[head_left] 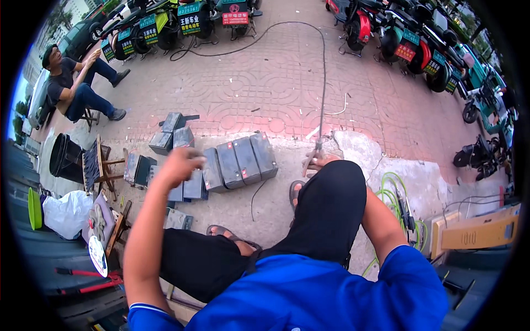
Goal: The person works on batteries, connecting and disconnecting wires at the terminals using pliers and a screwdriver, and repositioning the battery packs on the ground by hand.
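Observation:
My left hand [183,166] hovers over a group of dark grey block batteries, its fingers loosely bent and apart, with nothing visible in them. Just right of it, a row of several batteries [241,161] with small red marks stands on the concrete. More batteries [171,132] lie beyond and to the left of that hand. Beside my raised right knee, my right hand [316,161] grips a thin rod-like tool [318,148] joined to a long black cable [323,83]. The knee hides part of this hand, and the tool's exact kind is unclear.
A person [74,83] sits on a stool at the far left. Parked electric scooters [187,22] line the back. Left are a black bucket [66,157], a wooden folding stool [102,165] and red-handled cutters [91,284]; right, a coiled green hose [392,190].

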### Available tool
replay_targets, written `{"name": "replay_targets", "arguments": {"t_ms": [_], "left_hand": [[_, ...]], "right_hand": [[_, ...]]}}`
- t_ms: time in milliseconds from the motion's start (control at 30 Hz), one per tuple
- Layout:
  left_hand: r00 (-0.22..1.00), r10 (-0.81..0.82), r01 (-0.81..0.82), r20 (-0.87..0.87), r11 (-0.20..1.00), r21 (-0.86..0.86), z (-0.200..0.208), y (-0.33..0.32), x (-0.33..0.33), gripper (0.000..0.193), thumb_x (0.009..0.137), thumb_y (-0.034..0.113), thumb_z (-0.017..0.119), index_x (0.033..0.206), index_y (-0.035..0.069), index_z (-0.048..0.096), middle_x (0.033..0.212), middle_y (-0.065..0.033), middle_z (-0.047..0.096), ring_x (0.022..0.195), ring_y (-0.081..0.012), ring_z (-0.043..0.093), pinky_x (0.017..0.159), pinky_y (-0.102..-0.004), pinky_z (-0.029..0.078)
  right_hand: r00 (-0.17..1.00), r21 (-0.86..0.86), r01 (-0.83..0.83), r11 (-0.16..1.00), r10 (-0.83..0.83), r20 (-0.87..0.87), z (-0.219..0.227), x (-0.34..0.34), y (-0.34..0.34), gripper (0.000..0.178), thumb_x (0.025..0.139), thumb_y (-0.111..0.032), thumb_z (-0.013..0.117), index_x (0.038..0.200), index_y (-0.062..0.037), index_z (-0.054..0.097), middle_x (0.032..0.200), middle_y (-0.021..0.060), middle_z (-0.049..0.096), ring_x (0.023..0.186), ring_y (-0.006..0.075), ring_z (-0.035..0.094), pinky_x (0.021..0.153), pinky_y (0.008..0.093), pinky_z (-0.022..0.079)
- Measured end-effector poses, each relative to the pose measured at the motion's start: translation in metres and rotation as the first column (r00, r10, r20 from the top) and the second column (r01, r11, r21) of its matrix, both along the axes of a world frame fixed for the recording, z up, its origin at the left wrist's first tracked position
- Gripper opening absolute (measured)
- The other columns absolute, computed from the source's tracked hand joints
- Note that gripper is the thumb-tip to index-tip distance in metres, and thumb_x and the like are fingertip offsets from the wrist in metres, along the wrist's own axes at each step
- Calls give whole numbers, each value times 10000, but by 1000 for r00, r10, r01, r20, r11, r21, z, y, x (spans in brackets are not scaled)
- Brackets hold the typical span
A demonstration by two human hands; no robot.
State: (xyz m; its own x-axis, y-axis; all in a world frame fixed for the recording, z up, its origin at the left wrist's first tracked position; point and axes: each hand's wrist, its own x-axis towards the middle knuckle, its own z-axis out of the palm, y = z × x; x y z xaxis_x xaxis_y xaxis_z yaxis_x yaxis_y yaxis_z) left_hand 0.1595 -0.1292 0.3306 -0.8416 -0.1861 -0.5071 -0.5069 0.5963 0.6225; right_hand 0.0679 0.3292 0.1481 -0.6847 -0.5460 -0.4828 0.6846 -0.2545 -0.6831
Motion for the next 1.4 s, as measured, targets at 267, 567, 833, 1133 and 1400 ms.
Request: {"name": "replay_targets", "arguments": {"t_ms": [267, 567, 833, 1133, 1400], "left_hand": [[930, -338, 360, 145, 753, -551, -202, 81, -34, 933, 710, 382, 899, 1486, 18, 530, 1546, -249, 496, 1209, -332, 679, 991, -437, 563], [885, -432, 450, 176, 694, -561, -239, 70, -51, 1061, 686, 370, 912, 1543, -22, 424, 1628, -285, 345, 1159, -344, 696, 964, -427, 575], [844, -509, 502, 171, 633, -589, -245, 77, -66, 200, 774, 188, 775, 878, 17, 774, 899, -173, 765, 958, -330, 755, 808, -437, 611], [891, -427, 439, 154, 724, -532, -255, 71, -55, 1020, 655, 306, 894, 1513, -38, 465, 1616, -292, 357, 1105, -321, 720, 896, -426, 593], [911, -397, 391, 116, 735, -554, -252, 66, -52, 1001, 671, 281, 894, 1514, -40, 460, 1620, -284, 354, 1110, -318, 720, 896, -422, 595]], "right_hand": [[925, 249, -379, 891, 376, 61, -90, -5, -15, 297, 1043, -199, 610, 1237, 20, 666, 1085, 169, 743, 1037, 264, 732, 830, 401, 584], [698, 277, -716, 641, 675, 240, -81, -10, -48, 327, 1050, -245, 584, 1123, 60, 678, 1029, 164, 747, 873, 259, 757, 774, 368, 612], [600, 187, -799, 571, 741, 302, -106, -34, -59, 294, 1041, -190, 586, 1198, 55, 626, 1062, 169, 733, 902, 287, 763, 777, 387, 635], [248, 908, -87, 411, 891, -379, -104, -28, -59, 549, 831, -310, 795, 1287, -52, 632, 1064, 176, 683, 1060, 333, 659, 930, 469, 504], [-63, 792, 562, 238, 967, -246, -77, -22, -83, 868, 719, -365, 879, 1452, -74, 519, 1239, 145, 591, 1240, 339, 547, 1084, 558, 412]]}}
